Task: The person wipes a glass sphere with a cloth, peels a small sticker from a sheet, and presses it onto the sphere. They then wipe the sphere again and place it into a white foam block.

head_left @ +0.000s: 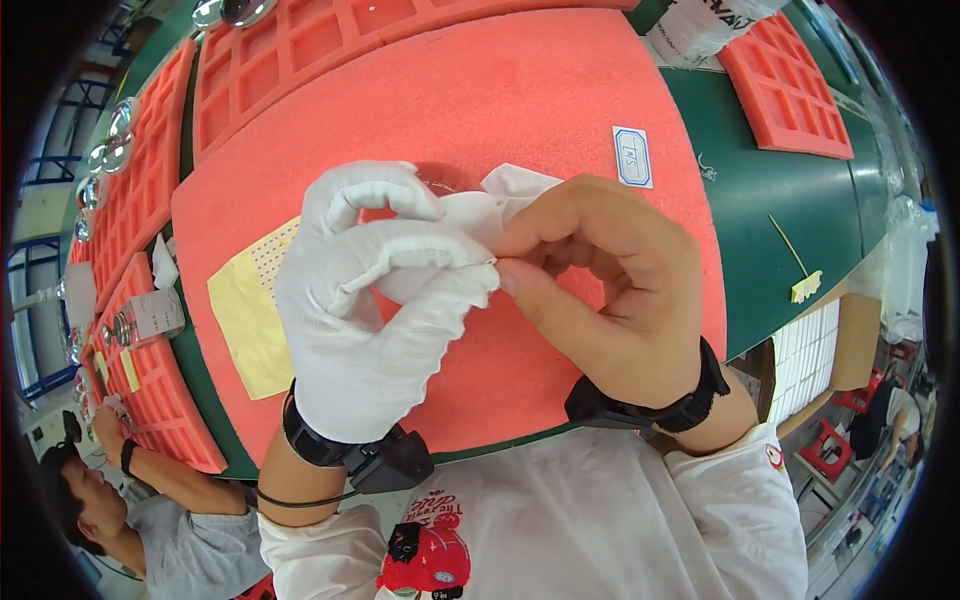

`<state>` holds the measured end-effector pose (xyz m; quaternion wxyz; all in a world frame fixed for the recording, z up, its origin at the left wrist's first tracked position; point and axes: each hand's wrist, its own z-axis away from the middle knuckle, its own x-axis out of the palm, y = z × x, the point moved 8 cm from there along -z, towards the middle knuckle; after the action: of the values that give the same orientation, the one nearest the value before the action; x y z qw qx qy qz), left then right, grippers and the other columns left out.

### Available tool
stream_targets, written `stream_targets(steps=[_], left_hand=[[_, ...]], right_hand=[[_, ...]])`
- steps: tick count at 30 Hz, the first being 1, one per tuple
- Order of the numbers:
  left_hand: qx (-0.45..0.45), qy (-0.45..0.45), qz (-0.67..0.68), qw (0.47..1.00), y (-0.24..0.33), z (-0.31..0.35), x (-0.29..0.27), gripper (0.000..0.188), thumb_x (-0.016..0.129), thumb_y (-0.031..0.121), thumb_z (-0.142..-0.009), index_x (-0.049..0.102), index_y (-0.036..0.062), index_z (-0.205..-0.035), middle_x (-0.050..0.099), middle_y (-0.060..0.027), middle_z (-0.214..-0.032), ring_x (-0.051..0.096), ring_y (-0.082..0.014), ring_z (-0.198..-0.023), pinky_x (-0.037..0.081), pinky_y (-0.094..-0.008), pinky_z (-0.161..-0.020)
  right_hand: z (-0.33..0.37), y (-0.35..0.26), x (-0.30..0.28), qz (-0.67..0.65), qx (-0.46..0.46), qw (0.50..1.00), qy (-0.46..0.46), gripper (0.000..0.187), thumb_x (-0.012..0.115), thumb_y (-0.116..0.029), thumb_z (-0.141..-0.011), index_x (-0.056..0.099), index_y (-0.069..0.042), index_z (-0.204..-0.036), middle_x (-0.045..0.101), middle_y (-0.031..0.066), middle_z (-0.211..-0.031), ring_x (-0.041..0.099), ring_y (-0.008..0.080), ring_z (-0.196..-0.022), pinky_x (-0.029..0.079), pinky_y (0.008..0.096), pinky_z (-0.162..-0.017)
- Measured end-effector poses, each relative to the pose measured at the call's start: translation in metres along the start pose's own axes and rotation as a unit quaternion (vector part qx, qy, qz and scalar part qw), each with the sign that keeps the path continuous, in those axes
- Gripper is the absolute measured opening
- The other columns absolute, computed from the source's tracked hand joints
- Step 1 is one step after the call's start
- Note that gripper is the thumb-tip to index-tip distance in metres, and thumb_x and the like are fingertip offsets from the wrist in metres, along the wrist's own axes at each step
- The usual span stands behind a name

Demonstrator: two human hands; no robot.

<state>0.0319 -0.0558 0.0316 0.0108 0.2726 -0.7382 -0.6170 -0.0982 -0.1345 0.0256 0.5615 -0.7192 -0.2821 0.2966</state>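
Note:
My left hand [365, 290] wears a white glove. Its fingers curl inward, closed on a thin white cloth [472, 212] that shows behind them. My bare right hand [620, 285] pinches thumb against forefinger right at the gloved fingertips; whatever lies in that pinch is too small to make out. A fold of the cloth reaches up behind the right forefinger. Just past the hands, a clear, shiny round piece [445, 178] shows partly over the foam sheet [520, 90]; my hands hide the rest. Both wrists carry black straps.
A yellow cloth [245, 335] lies left, a printed label card [632, 157] right. Red compartment trays [290, 55] border the sheet, some with shiny round pieces. A glass jar [150, 318] stands left, near a co-worker [150, 520]. An open box [805, 360] is at right.

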Motion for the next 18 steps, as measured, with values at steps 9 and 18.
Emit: stream_targets(steps=[9, 18], left_hand=[[0.006, 0.005, 0.006, 1.0, 0.0002, 0.0035, -0.0006, 0.019, 0.082, 0.011, -0.068, 0.069, 0.0078, -0.08, 0.052, -0.0038, -0.102, 0.049, -0.0216, -0.109, 0.034, -0.0402, -0.101], [0.017, -0.002, -0.019, 1.0, 0.003, 0.0047, 0.0009, 0.017, 0.08, 0.006, -0.068, 0.068, 0.008, -0.081, 0.053, -0.0035, -0.102, 0.049, -0.0219, -0.109, 0.037, -0.04, -0.098]], right_hand=[[0.0015, 0.0017, 0.0027, -0.097, 0.022, 0.995, -0.009, 0.014, 0.059, 0.012, -0.082, 0.061, 0.005, -0.094, 0.062, 0.008, -0.092, 0.062, 0.0126, -0.084, 0.053, 0.0252, -0.075], [0.0008, 0.007, 0.0046, -0.143, 0.054, 0.988, -0.008, 0.012, 0.058, 0.011, -0.082, 0.059, 0.004, -0.092, 0.061, 0.0066, -0.089, 0.061, 0.0111, -0.08, 0.051, 0.0242, -0.073]])
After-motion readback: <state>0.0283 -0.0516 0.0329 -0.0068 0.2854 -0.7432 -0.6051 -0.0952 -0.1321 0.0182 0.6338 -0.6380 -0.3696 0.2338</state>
